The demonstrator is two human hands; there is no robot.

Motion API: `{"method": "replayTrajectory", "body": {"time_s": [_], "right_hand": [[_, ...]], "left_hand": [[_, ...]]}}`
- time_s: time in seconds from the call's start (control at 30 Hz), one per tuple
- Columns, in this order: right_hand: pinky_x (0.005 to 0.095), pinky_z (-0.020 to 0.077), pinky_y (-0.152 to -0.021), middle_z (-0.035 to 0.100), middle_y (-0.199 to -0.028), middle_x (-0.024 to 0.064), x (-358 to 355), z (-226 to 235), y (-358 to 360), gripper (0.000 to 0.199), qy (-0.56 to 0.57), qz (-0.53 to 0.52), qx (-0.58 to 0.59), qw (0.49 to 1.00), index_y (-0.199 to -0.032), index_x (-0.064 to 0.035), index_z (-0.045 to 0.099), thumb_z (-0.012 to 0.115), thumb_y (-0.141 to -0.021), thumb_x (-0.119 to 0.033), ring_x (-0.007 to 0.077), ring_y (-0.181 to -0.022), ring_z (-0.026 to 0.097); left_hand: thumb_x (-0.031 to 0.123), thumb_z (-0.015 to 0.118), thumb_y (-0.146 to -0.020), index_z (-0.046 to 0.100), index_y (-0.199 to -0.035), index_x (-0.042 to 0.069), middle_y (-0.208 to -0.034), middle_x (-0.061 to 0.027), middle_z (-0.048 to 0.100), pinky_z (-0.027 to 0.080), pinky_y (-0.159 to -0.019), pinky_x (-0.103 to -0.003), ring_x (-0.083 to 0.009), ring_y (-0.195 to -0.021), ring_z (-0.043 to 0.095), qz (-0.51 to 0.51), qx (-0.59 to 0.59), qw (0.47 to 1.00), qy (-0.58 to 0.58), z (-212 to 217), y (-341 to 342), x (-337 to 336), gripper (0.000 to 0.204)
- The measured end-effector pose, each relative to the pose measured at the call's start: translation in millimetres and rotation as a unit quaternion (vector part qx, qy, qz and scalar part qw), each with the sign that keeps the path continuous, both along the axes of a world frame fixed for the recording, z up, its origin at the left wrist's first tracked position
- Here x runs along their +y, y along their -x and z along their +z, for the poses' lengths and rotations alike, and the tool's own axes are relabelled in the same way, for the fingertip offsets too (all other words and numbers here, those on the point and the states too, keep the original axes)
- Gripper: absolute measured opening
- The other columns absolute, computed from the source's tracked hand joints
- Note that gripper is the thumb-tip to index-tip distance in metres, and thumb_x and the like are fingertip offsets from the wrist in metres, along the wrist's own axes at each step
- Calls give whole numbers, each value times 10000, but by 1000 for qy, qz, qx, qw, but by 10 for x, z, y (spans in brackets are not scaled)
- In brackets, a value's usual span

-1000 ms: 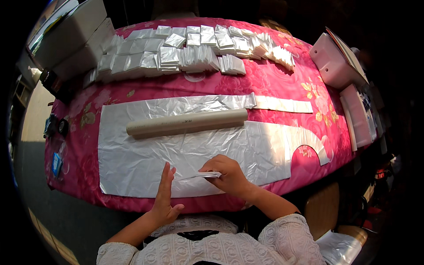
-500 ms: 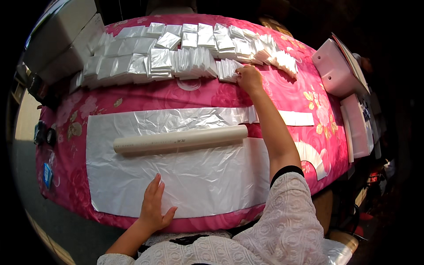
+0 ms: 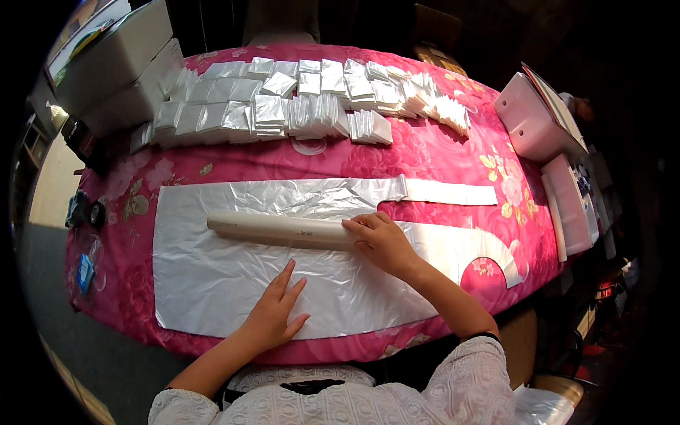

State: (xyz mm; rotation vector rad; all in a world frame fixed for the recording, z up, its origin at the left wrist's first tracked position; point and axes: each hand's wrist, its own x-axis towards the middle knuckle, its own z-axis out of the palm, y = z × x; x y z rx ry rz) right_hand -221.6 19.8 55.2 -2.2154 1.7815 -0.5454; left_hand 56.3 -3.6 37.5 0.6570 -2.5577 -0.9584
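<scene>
A white plastic bag lies flat and wrinkled, its long handles pointing right, one straight and one curved. Across it rests a cream plastic tube. My right hand has its fingers curled over the tube's right end. Fingers spread, my left hand lies on the bag just below the tube, holding nothing. Beyond the bag, folded white plastic packets stand in rows, with a short stack at the near right of them.
A pink flowered cloth covers the table. White boxes stand at the far left beside a dark bottle. White bins sit along the right edge. A small blue packet and a black roll lie at the left.
My right hand has come back from the short packet stack to the tube's right end. The tube has shifted slightly; my left hand has moved a little right on the bag.
</scene>
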Motion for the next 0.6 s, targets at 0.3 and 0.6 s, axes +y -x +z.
{"method": "replayTrajectory", "body": {"time_s": [0.3,0.6], "right_hand": [[393,360,-975,488,-1222,191,995,-148,-407,461,-10,41,-134,990,-1221,20,475,555,-847,-237,337,-1142,454],[396,336,-1006,488,-1259,216,1359,-509,1626,371,101,-258,51,960,-1171,39,529,497,-843,-133,361,-1191,433]], "left_hand": [[333,644,-785,96,-1380,-80,-1426,-333,35,150,-1088,-479,-472,-1332,87,29,36,996,71,-198,444,223,908],[345,646,-775,57,-1396,-59,-1440,-316,0,163,-1089,-456,-460,-1343,63,29,29,998,40,-218,697,398,947]]}}
